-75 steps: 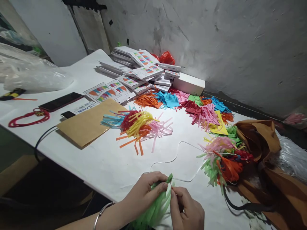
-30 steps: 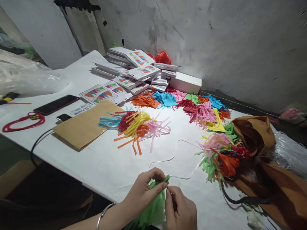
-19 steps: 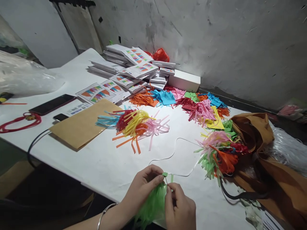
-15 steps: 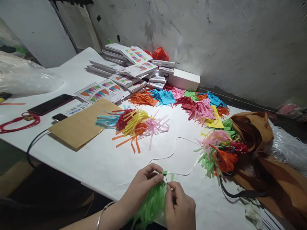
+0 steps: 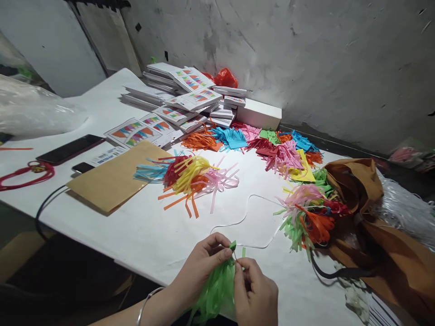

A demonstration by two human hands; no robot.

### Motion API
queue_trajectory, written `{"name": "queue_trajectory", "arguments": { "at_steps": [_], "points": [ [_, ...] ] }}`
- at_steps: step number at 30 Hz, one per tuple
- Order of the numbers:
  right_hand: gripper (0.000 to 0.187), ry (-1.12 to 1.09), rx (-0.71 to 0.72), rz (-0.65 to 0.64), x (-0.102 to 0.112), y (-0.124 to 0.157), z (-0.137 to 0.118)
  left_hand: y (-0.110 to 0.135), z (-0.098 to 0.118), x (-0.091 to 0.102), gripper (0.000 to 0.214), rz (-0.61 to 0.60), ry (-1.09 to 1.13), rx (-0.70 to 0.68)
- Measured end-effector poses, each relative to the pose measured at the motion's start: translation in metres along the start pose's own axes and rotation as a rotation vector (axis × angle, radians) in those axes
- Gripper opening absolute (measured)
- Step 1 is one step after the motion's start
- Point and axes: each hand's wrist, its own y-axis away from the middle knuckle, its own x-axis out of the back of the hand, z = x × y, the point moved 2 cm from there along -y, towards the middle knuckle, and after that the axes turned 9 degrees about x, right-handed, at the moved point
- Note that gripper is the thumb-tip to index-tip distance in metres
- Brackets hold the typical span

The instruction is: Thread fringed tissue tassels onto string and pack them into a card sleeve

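A green tissue-paper tassel [image 5: 215, 290] hangs from the pinched fingers of my left hand [image 5: 209, 258], its folded top poking out past the fingertips. My right hand [image 5: 255, 290] pinches a thin dark wire or thread [image 5: 235, 256] that runs up to the top of the tassel. White string [image 5: 263, 246] leads from behind my left fingers across the table to a cluster of tassels [image 5: 306, 217] in pink, green and orange on the right. Loose tassels [image 5: 190, 174] in blue, red, yellow, orange and pink lie in front of my hands.
Fringed paper bundles [image 5: 234, 137] line the back of the white table [image 5: 136, 226]. Behind them are stacked printed packs [image 5: 193, 97] and a white box [image 5: 260, 113]. A brown envelope [image 5: 117, 181] and a phone [image 5: 70, 149] lie left. A brown bag [image 5: 356, 185] sits right.
The green tassel's top has tilted slightly upward between my fingertips. Both hands keep nearly the same place and grip. The view has shifted very slightly.
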Motion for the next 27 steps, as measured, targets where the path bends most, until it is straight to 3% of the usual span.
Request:
{"name": "queue_trajectory", "arguments": {
  "at_steps": [10, 18, 23, 27],
  "points": [
    [0.026, 0.088, 0.116, -0.022, 0.002, 0.001, -0.001, 0.0, 0.0, 0.003, 0.032, -0.075, -0.106, -0.058],
    [0.027, 0.046, 0.075, -0.049, 0.002, 0.002, 0.001, 0.003, 0.008, 0.0, 0.031, -0.102, -0.161, -0.07],
    [0.03, -0.1, -0.126, -0.072, 0.003, 0.001, 0.001, 0.002, 0.01, 0.004, 0.025, -0.112, -0.228, -0.066],
    [0.035, -0.487, -0.468, -0.136, 0.002, 0.0, 0.004, 0.003, 0.015, 0.01, 0.013, -0.067, -0.403, -0.186]
  ]
}}
